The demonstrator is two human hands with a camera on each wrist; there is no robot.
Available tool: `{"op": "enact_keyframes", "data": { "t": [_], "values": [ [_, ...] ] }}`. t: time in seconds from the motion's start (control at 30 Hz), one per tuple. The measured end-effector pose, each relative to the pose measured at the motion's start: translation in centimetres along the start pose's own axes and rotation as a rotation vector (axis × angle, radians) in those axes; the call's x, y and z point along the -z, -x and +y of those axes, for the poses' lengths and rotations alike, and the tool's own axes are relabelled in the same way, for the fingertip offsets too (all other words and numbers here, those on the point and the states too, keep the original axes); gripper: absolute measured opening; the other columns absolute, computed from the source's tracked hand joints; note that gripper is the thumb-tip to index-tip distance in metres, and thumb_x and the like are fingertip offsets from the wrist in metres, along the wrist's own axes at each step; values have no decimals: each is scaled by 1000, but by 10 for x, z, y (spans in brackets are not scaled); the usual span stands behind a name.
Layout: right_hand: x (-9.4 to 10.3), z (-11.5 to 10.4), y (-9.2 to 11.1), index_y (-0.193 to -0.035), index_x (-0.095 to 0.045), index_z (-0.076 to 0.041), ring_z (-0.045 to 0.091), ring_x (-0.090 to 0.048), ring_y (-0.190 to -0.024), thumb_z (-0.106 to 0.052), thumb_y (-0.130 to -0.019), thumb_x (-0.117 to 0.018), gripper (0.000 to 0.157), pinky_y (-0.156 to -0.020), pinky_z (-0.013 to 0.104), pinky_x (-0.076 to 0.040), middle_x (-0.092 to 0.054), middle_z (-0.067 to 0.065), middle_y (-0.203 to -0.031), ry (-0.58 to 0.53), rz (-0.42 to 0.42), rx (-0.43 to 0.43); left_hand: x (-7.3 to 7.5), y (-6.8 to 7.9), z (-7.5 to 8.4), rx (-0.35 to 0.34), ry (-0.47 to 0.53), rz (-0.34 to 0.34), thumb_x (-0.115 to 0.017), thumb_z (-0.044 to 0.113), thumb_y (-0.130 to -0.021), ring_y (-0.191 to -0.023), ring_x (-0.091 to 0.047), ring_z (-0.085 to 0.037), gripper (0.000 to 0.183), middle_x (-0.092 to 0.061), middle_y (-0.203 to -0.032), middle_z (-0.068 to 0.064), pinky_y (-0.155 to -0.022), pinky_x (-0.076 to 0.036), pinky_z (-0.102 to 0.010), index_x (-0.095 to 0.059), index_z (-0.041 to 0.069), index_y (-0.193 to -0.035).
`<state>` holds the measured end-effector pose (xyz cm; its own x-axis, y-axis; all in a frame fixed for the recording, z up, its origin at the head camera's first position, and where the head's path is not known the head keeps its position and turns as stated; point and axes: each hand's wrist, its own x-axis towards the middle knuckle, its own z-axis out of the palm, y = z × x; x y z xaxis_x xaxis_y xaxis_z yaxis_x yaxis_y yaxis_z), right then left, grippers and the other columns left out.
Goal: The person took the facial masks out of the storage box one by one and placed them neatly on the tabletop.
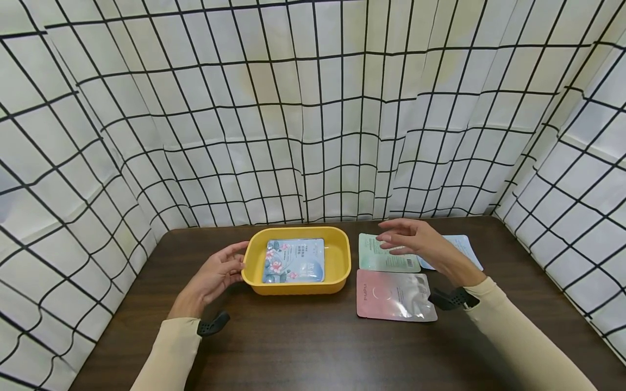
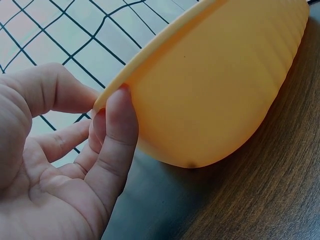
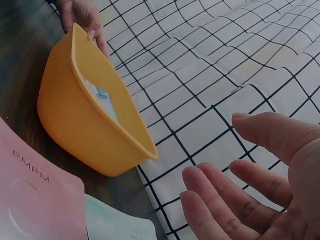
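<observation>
A yellow plastic basin (image 1: 296,288) stands on the table, and a blue floral face mask packet (image 1: 293,262) lies flat in it. My left hand (image 1: 222,271) is at the basin's left end. In the left wrist view, the thumb and a fingertip pinch the rim of the basin (image 2: 200,90). My right hand (image 1: 415,243) hovers over a green packet (image 1: 386,258), fingers spread and loosely bent, holding nothing. A pink packet (image 1: 391,296) lies in front of the green one. Behind the right hand, a light blue packet (image 1: 464,250) is partly hidden.
The dark wooden table (image 1: 293,347) ends at the back against a white curtain (image 1: 313,119) with a black grid pattern. Similar cloth hangs at both sides. A black band (image 1: 452,298) is on the right wrist, another black band (image 1: 212,324) on the left.
</observation>
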<state>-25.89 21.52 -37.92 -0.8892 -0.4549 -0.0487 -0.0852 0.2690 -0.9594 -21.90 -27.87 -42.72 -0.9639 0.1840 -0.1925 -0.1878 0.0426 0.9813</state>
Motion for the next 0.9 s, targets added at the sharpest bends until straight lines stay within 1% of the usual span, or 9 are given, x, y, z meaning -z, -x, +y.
{"op": "enact_keyframes", "data": {
  "t": [0.1, 0.27, 0.37, 0.47, 0.6, 0.73, 0.8, 0.9],
  "values": [
    [-5, -2, -5, -144, -52, -7, 30, -68, -114, -31, -96, -70, 56, -97, 50, -54, -65, 19, -133, -4, -10, 12, 0, 0, 0, 1, 0, 0, -55, 1, -98, -86, -65, -17, 66, -63, -116, -12, -78, -58, -27, -28, 7, -159],
    [-13, -8, -12, -143, -53, -10, 29, -68, -116, -31, -94, -73, 57, -99, 54, -52, -65, 16, -133, -23, -21, 27, 0, 1, 1, -7, -1, -7, -55, 1, -98, -87, -65, -17, 67, -62, -117, -13, -78, -58, -28, -28, 6, -159],
    [-19, -14, -17, -143, -54, -13, 28, -67, -118, -32, -92, -75, 58, -100, 51, -52, -66, 13, -134, -30, -27, 32, 0, 1, 0, -13, -9, -8, -55, 0, -98, -87, -65, -18, 67, -61, -118, -14, -77, -58, -28, -28, 6, -159],
    [-25, -19, -23, -142, -54, -14, 29, -66, -119, -33, -92, -76, 58, -98, 46, -54, -66, 12, -134, -27, -41, 44, 0, 1, 0, -18, -13, -8, -55, 0, -97, -87, -65, -18, 67, -60, -118, -14, -76, -58, -28, -28, 6, -159],
    [-33, -24, -31, -143, -54, -12, 32, -64, -122, -29, -92, -75, 58, -97, 45, -55, -65, 14, -135, -39, -70, 59, 0, 2, -1, -27, -11, -17, -55, 1, -98, -89, -65, -18, 67, -60, -119, -15, -77, -58, -28, -27, 6, -159],
    [-42, -26, -39, -143, -53, -10, 32, -63, -123, -28, -91, -77, 60, -100, 50, -52, -66, 12, -134, -51, -83, 55, 0, 3, -1, -30, -13, -21, -55, 1, -99, -90, -65, -19, 67, -59, -120, -16, -78, -58, -28, -27, 6, -159],
    [-46, -26, -44, -143, -53, -9, 32, -63, -123, -29, -90, -78, 62, -101, 50, -51, -65, 13, -135, -42, -89, 58, -1, 3, -1, -28, -14, -17, -55, 1, -99, -90, -65, -19, 67, -59, -121, -17, -78, -58, -28, -27, 6, -159],
    [-53, -26, -50, -143, -54, -9, 33, -63, -123, -30, -90, -78, 61, -101, 51, -51, -64, 13, -136, -56, -97, 49, -1, 2, 0, -25, -17, -11, -55, 1, -98, -90, -65, -20, 67, -59, -121, -18, -78, -58, -29, -28, 6, -159]
  ]
}}
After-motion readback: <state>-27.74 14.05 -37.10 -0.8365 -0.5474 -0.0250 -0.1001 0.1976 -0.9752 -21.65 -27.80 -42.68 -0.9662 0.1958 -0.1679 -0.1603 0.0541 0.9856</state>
